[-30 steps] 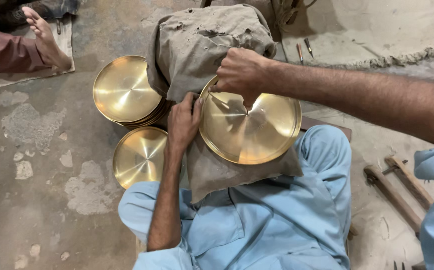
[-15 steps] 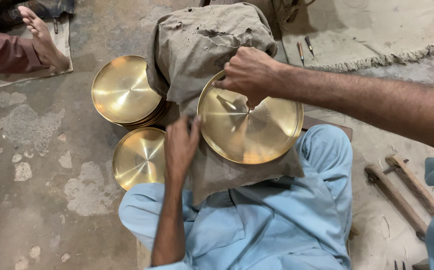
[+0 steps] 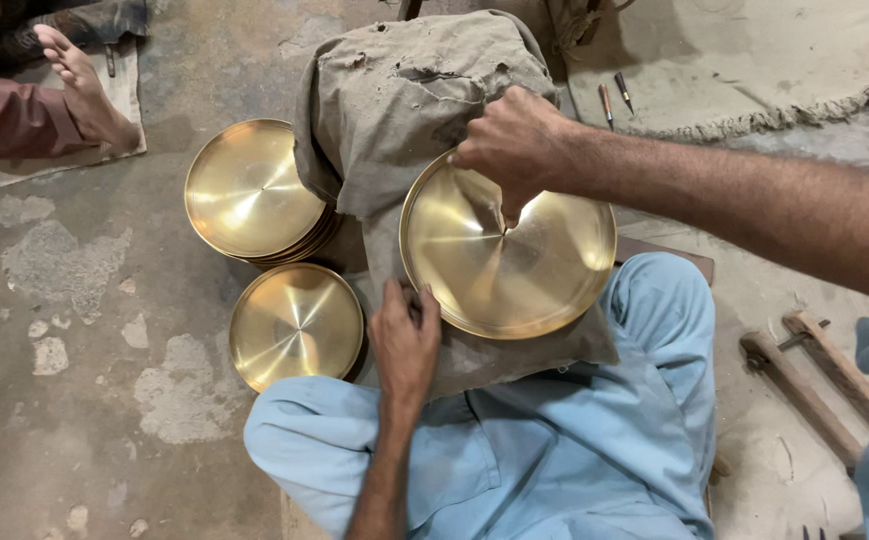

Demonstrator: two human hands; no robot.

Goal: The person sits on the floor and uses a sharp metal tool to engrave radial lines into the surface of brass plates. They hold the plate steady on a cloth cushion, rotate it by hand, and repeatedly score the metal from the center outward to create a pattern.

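The right hand (image 3: 514, 145) is closed in a fist over the far rim of a large brass plate (image 3: 507, 248), and something thin seems to poke down from the fist to the plate's centre; whether it is a small tool or only a reflection I cannot tell. The left hand (image 3: 404, 338) lies loosely open, palm down, its fingertips (image 3: 424, 300) touching the plate's near-left rim and the cloth beneath, gripping nothing.

The plate rests face up, slightly tilted, on a grey-brown cloth (image 3: 394, 90) draped over a mound in front of the person's crossed legs in light blue trousers (image 3: 554, 450). To the left, on the concrete floor (image 3: 74, 420), stands a stack of similar brass plates (image 3: 249, 190), and nearer, just beside it, 1 smaller brass dish (image 3: 296, 325). 2 wooden-handled tools (image 3: 814, 380) lie on the right; another person's bare foot (image 3: 84, 85) shows at the far left.

As I judge it, the step in hand is working the inner face of this 1 plate, with the left hand steadying it. The next move would call for firm pressure from the left fingers so the plate does not slide on the cloth, while the right hand keeps its contact true at the centre.
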